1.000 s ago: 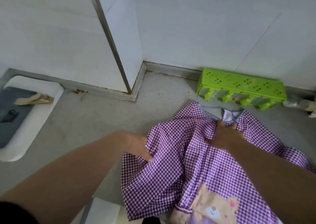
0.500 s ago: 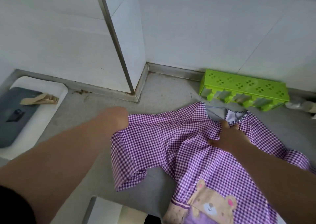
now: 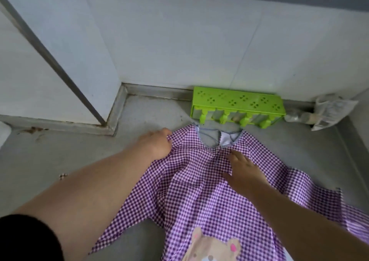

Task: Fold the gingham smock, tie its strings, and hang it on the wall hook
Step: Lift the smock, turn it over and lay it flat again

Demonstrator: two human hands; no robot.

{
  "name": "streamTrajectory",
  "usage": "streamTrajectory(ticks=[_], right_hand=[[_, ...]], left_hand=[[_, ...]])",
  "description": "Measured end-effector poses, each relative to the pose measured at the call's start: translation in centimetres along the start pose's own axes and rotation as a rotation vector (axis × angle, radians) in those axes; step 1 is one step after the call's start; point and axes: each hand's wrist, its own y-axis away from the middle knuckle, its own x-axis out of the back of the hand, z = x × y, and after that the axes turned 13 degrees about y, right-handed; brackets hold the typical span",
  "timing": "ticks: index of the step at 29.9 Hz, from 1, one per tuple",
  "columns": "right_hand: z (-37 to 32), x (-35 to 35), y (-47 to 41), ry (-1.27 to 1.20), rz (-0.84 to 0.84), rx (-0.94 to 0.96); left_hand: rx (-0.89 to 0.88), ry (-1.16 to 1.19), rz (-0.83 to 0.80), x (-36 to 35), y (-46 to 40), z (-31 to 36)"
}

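Gingham smock (image 3: 191, 185), purple-and-white checked with a bear patch at its lower front, lies spread flat on the grey floor (image 3: 60, 157), neck opening toward the wall. Left hand (image 3: 157, 145) pinches the fabric at the left shoulder edge, fingers curled round it. Right hand (image 3: 242, 168) presses flat on the chest, fingers spread. Beyond the collar, a green perforated rack (image 3: 237, 103) lies against the wall; its compartments' contents cannot be made out.
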Motion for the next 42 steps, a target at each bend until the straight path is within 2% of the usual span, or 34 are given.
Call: streamTrajectory(ticks=[3,8,10,13,15,20,23,26,28,31,33,36,39,42], right_hand=[[0.6,-1.0,-0.1,-0.028,-0.014,0.046],[1.9,-1.2,-0.2,-0.077,-0.001,0.078],[2.2,-1.1,-0.2,-0.090,-0.012,0.080],[2.3,-0.9,-0.2,-0.104,-0.029,0.076],[2.2,-0.8,-0.2,-0.098,-0.035,0.079],[2.0,-0.6,0.1,-0.082,-0.044,0.081],[1.8,-0.3,-0.1,-0.038,-0.055,0.063],[0.9,-0.1,-0.4,0.031,-0.071,0.048],[0.3,0.2,-0.5,0.083,-0.104,0.056],[0.0,0.7,-0.9,0.132,-0.118,0.069],[0.3,1.0,-1.6,0.134,-0.112,0.088],[1.0,1.4,-2.7,0.150,-0.111,0.099],[0.7,1.6,-2.6,0.199,-0.100,0.058],[-1.9,1.7,-0.5,0.218,0.036,0.025]], left_hand=[[0.080,0.148,0.021,-0.7,-2.1,2.2],[0.029,0.399,-0.279,-1.7,-3.4,5.1],[0.024,0.566,-0.341,-1.8,-3.2,6.2],[0.105,0.870,-0.442,-1.7,-2.6,7.8],[0.126,0.886,-0.429,-2.0,-3.1,7.9],[-0.058,0.346,-0.234,-1.5,-3.1,7.5],[-0.135,0.242,-0.144,-2.3,-3.4,6.8],[-0.219,0.154,0.104,-3.0,-2.8,5.8],[-0.419,0.007,0.225,-3.1,-1.4,5.1],[-0.751,-0.271,0.144,-3.0,1.6,3.4],[-0.807,-0.456,0.011,-3.2,3.6,1.8],[-0.644,-0.603,-0.153,-4.6,5.9,-1.1],[-0.520,-0.618,-0.182,-6.1,7.4,-4.0],[-0.487,-0.609,-0.217,-6.3,8.0,-5.6]])
